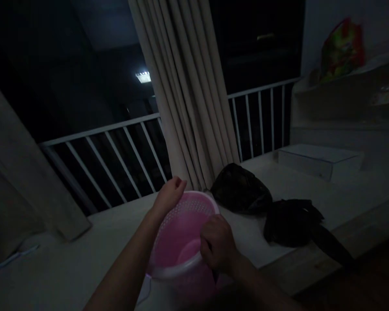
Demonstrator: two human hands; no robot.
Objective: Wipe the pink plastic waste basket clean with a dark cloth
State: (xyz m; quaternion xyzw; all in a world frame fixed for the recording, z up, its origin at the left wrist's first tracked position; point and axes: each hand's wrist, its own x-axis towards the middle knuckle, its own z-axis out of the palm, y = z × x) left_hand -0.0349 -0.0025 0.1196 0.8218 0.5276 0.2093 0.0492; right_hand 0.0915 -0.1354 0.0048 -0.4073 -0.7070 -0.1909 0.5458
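Observation:
A pink plastic basket [181,235] with a pale rim and a band of small holes stands low in the middle of the view, its mouth tilted toward me. No contents show inside. My left hand [171,192] is closed at the far left part of the rim, fingers curled. On the right side of the rim, my right hand [218,239] is closed in a fist against the basket. A small dark thing shows just below that fist, too dim to name. Right of the basket lies a black plastic bag [241,189], with another black bag [291,222] beside it.
Beige curtains [188,86] hang behind the pale ledge [113,263], in front of a white railing [116,125] and dark windows. A pale box [319,160] lies at the right. Higher up, a colourful bag [343,49] stands on a shelf. The room is dim.

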